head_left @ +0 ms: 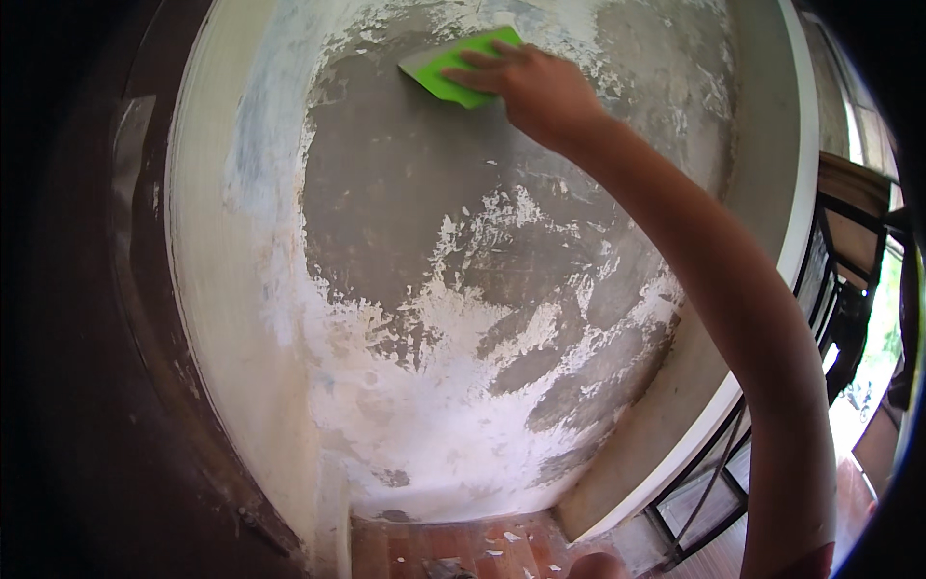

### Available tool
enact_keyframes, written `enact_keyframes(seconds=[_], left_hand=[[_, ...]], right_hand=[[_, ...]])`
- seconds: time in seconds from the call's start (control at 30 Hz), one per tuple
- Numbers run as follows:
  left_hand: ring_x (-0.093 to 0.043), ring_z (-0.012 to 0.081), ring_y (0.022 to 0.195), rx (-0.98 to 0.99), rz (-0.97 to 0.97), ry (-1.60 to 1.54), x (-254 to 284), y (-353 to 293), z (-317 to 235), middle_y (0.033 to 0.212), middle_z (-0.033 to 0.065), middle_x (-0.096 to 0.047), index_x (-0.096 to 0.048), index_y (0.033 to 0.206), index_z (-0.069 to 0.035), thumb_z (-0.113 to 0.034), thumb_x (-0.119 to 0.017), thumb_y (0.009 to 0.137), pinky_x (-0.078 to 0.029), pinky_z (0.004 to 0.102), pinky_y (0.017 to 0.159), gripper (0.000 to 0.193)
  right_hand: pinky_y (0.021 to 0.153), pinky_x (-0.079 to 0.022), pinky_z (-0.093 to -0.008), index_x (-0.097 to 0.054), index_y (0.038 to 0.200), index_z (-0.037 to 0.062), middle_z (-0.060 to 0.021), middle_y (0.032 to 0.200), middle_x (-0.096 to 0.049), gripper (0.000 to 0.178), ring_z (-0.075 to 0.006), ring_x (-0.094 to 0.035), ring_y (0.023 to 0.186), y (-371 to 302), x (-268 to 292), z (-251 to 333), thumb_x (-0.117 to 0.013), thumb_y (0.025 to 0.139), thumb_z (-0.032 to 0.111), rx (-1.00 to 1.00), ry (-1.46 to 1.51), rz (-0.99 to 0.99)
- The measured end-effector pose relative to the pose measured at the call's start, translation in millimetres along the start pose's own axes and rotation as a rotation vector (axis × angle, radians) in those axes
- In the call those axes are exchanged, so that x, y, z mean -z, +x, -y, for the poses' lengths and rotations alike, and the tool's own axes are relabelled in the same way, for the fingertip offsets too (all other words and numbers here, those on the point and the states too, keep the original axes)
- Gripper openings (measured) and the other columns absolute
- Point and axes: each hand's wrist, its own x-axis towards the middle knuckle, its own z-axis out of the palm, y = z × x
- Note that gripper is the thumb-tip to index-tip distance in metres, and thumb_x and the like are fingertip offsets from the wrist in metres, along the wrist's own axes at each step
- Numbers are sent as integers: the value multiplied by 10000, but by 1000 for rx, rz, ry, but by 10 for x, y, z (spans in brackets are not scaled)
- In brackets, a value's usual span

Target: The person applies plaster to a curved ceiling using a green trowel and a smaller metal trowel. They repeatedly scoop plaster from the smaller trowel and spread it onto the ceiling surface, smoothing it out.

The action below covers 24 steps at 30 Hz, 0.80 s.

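My right hand reaches up to the wall with the arm stretched out from the lower right. Its fingers are closed on a bright green plastic scraper, whose pale edge is against or very near the wall; the exact contact is hard to tell. Around it the wall is bare grey, with ragged white patches of peeling paint below and to the right. My left hand is out of view.
White paint flakes lie on the reddish floor at the wall's foot. A dark wooden frame runs down the left. On the right, beyond a pale wall edge, stand dark metal frames. A rounded skin-toned shape shows at the lower edge.
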Motion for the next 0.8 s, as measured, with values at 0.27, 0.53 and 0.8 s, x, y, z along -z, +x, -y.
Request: enact_keyframes(seconds=[0.27,0.53,0.8], left_hand=[[-648,216,839,-12,63,-9,76,96,24,950,41,-674,-662,1053,-108,-382,-493,962,-552,379,756,335],[-658,220,843,-25,105,-12,186,214,60,969,39,-684,-670,1076,-102,-354,-475,975,-557,370,764,334],[-647,213,905,-18,47,17,94,160,28,996,34,-680,-672,1070,-109,-349,-478,971,-546,372,802,324]], right_hand=[[1070,-473,-483,-524,1415,294,-32,1471,-507,675,-341,-510,1323,-1746,-326,283,-538,848,-72,80,128,14],[1128,-378,-511,-472,1461,244,-104,1503,-436,587,-390,-430,1364,-2813,-4,1006,-577,892,148,96,292,333],[959,-555,-399,-634,1312,285,11,1292,-657,623,-260,-638,1171,-1744,249,560,-569,792,-51,30,167,-7]])
